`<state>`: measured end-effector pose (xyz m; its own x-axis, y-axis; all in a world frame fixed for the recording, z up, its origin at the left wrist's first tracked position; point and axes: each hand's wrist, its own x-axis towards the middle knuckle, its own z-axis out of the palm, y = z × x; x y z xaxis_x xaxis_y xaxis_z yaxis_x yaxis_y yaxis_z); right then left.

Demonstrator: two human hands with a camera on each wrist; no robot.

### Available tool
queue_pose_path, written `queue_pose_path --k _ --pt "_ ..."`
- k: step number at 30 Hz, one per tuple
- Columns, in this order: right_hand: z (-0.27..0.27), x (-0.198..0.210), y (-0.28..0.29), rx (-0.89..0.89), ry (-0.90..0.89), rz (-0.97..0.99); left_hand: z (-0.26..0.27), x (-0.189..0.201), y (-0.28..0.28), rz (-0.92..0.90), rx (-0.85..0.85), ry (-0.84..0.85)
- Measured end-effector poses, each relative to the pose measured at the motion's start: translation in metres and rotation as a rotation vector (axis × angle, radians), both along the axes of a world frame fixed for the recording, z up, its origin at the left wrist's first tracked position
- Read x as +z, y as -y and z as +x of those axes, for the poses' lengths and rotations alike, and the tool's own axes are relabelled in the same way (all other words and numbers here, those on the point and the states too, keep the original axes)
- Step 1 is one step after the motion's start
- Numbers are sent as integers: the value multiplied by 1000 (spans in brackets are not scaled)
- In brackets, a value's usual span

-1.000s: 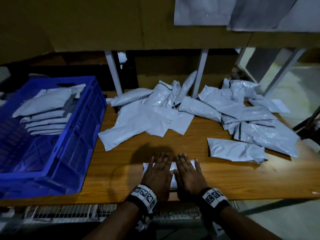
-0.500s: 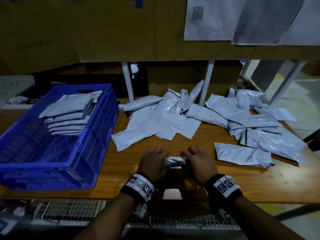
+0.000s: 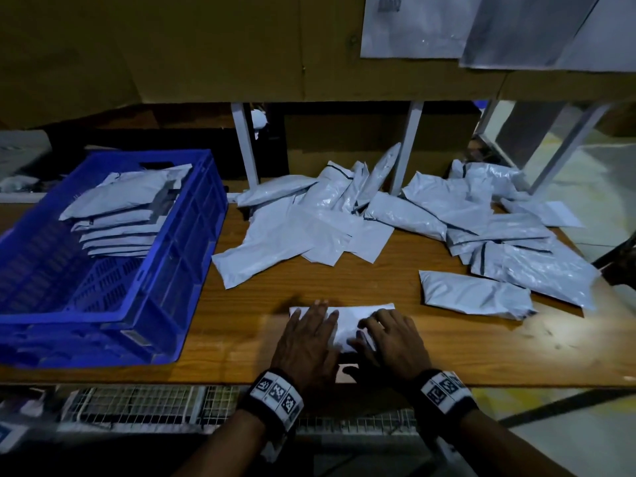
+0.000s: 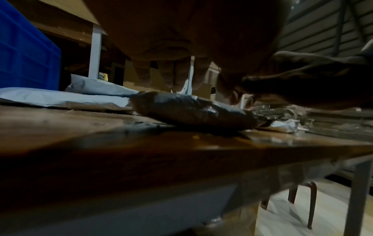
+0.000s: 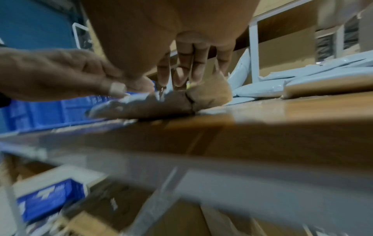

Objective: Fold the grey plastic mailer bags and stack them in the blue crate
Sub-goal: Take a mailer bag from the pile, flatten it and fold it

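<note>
I have the mailer bag (image 3: 347, 321) lying folded near the front edge of the worktop (image 3: 481, 349), under both hands. My left hand (image 3: 306, 342) lies flat on its left part with fingers straight and spread. My right hand (image 3: 389, 339) rests on the right part with fingers bent, the tips on the plastic; whether they nip a fold I cannot tell.

Risks, as I judge them:
- The plastic looks springy. If either hand lifts early, the fold may open.
- The bag sits close to the front edge. A pull toward me could slide it off the worktop.
- Slick film on smooth wood may skid under a sideways push.

Clearances:
- The blue crate (image 3: 192, 256) stands to the left, near the bag but apart from it, with a stack of folded bags (image 3: 117, 222) at its far end. The near crate floor is open.
- The crate's right wall must be cleared on transfer.
- A loose bag (image 3: 475, 296) lies to the right, apart.
- The pile of unfolded bags (image 3: 344, 222) lies behind, leaving a bare strip of worktop between.
</note>
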<state>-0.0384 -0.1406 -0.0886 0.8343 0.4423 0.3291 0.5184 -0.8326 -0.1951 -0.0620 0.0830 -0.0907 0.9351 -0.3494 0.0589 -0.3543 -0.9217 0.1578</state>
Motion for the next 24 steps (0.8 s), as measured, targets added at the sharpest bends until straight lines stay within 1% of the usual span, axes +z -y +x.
queue_pose_path --k 2,4,8,12,14,18,24 --pt "12 -1 -5 -33 19 22 12 8 11 -33 50 17" --pt "21 -6 -14 -45 -23 -25 23 9 20 -18 67 21" --pt "18 -28 -19 19 -158 -67 28 -4 26 110 28 -134" --pt "8 -43 -14 33 -195 -81 24 -5 27 219 -18 -144" --pt "8 -45 -15 29 -203 -73 24 -7 27 198 -4 -158" --pt "9 -44 -17 20 -226 -65 28 -17 24 120 33 -133" --pt "9 -46 -20 -16 -185 -30 31 -27 25 15 22 9"
